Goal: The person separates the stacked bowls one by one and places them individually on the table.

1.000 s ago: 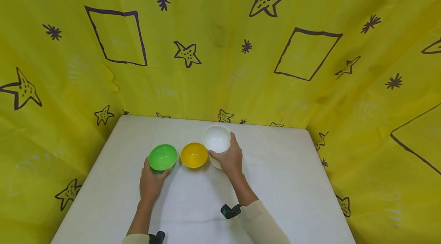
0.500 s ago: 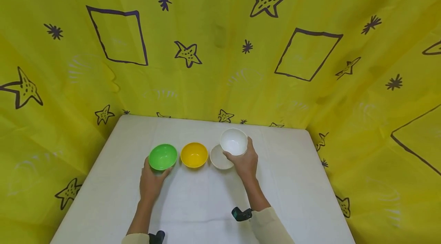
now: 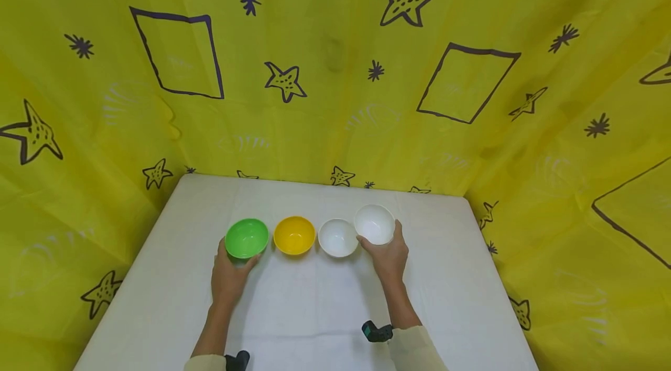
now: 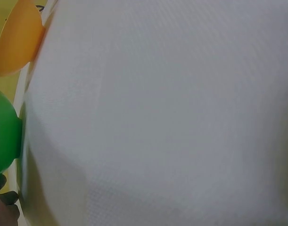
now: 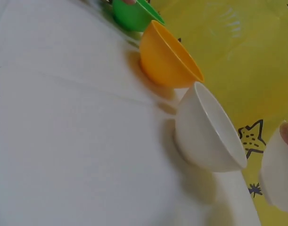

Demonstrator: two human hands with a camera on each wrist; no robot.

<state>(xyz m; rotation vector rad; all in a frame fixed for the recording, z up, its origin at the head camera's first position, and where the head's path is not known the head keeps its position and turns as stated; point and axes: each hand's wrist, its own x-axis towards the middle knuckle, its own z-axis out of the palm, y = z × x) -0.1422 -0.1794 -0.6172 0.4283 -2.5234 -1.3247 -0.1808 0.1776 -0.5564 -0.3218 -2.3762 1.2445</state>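
Four bowls form a row across the table in the head view. At the left end, my left hand (image 3: 229,279) grips the near side of a green bowl (image 3: 247,238), thumb and fingers spread round it. Beside it sits a yellow-orange bowl (image 3: 295,235), then a white bowl (image 3: 338,237), both untouched. My right hand (image 3: 390,257) holds another white bowl (image 3: 374,223) by its rim and side, just right of the standing one. The right wrist view shows this held bowl (image 5: 278,174) only in part, apart from the standing white bowl (image 5: 209,132) and seemingly raised.
A white cloth covers the table (image 3: 293,313). Yellow curtains (image 3: 325,68) with drawn stars and frames enclose its back and sides. Dark wrist devices (image 3: 377,332) sit at both sleeves.
My right hand has carried its white bowl rightward and slightly nearer, from above the other white bowl to its right side, uncovering that bowl. The left hand has stayed on the green bowl.
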